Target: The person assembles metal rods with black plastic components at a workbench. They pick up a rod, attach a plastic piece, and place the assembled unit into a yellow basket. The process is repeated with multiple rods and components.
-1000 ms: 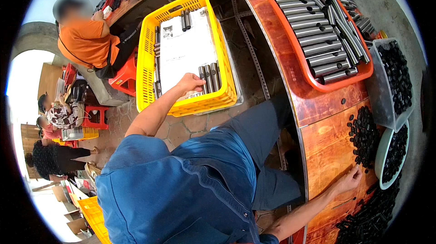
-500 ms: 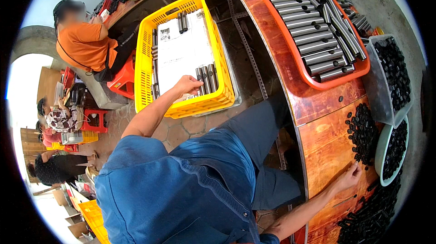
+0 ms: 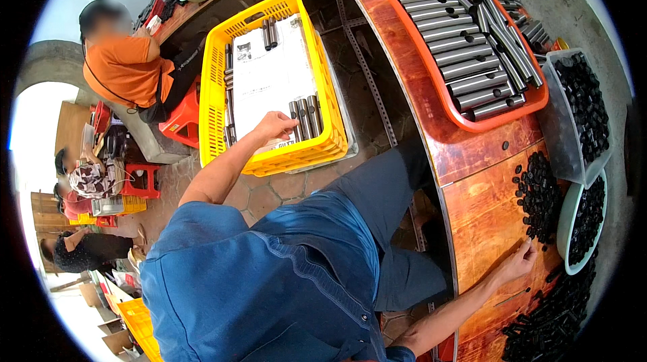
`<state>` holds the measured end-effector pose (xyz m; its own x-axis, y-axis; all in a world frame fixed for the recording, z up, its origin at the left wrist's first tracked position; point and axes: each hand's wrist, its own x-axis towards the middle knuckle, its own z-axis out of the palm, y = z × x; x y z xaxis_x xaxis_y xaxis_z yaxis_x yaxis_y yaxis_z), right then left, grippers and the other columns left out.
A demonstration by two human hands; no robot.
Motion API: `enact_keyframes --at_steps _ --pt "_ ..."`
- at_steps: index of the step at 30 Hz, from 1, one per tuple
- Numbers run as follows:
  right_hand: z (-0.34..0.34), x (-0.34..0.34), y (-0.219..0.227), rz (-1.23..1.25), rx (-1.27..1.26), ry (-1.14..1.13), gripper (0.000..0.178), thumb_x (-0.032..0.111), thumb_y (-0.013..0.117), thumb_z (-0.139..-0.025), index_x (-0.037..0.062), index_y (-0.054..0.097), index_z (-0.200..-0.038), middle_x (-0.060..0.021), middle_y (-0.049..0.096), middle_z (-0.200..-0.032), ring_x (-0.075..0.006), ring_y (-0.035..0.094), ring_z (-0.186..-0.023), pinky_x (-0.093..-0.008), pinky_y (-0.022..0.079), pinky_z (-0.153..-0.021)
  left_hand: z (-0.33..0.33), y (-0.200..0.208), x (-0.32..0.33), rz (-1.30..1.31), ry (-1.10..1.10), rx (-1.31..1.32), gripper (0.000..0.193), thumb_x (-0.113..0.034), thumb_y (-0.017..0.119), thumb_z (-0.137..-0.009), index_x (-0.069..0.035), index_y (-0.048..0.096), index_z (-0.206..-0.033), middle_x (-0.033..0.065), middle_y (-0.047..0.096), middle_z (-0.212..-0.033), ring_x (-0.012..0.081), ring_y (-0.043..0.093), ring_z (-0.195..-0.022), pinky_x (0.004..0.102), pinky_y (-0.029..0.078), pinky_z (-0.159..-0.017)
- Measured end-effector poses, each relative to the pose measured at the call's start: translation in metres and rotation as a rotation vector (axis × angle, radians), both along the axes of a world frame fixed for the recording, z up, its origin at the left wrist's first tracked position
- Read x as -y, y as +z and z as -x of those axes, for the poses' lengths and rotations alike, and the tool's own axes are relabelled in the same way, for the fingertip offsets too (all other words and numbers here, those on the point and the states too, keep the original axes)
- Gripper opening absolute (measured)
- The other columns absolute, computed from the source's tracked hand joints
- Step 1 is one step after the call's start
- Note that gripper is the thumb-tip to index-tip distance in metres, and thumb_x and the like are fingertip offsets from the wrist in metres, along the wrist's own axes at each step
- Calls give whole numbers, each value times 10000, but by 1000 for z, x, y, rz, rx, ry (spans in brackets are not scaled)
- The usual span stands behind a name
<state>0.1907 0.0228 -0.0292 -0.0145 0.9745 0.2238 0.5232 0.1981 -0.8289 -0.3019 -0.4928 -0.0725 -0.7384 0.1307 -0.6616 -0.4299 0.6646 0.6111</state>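
Note:
My left hand (image 3: 275, 126) is over the near end of a yellow plastic crate (image 3: 210, 113), fingers drawn together. Its fingertips meet the leftmost of several short metal tubes (image 3: 313, 117) lying side by side on white paper (image 3: 273, 69). Whatever is pinched there is too small to make out. On the wooden bench, my right hand (image 3: 517, 262) has thumb and fingers closed at the near edge of a pile of small black plastic pieces (image 3: 539, 193). Any piece between those fingertips cannot be made out.
On the bench (image 3: 472, 227) stand an orange tray (image 3: 431, 96) of metal tubes, a clear bin (image 3: 563, 126) and a pale green basin (image 3: 565, 241) of black parts. More black parts (image 3: 549, 321) are heaped nearer. A person in orange (image 3: 125, 66) sits beyond the crate.
Both my hands stay almost in place; the left has shifted very slightly at the tubes. In the background at far left, a person in dark clothes has changed posture.

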Motion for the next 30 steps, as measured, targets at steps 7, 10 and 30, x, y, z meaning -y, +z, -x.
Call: enact_keyframes --at_steps 7,10,30 --pt "2 -1 -5 -116 0 17 314 278 631 -1015 -28 646 -948 -84 619 -849 -190 545 -776 -342 463 -710 22 5 -8 -28 147 -264 442 -371 699 -946 13 585 -1133 119 670 -865 166 646 -604 297 551 -552" --pt "15 8 7 -47 16 -3 266 243 635 -1003 -18 633 -948 -60 601 -855 -179 521 -772 -346 457 -716 38 22 -34 -109 63 -601 367 -299 693 -943 -7 596 -1144 84 663 -873 147 649 -626 293 497 -542" --pt "29 20 25 -118 -60 -114 218 173 670 -944 -30 644 -869 -92 621 -730 -183 557 -664 -347 466 -642 105 202 -455 -74 -1324 -1571 527 85 545 -755 -43 623 -1260 132 582 -1376 309 527 -1318 397 479 -1063"
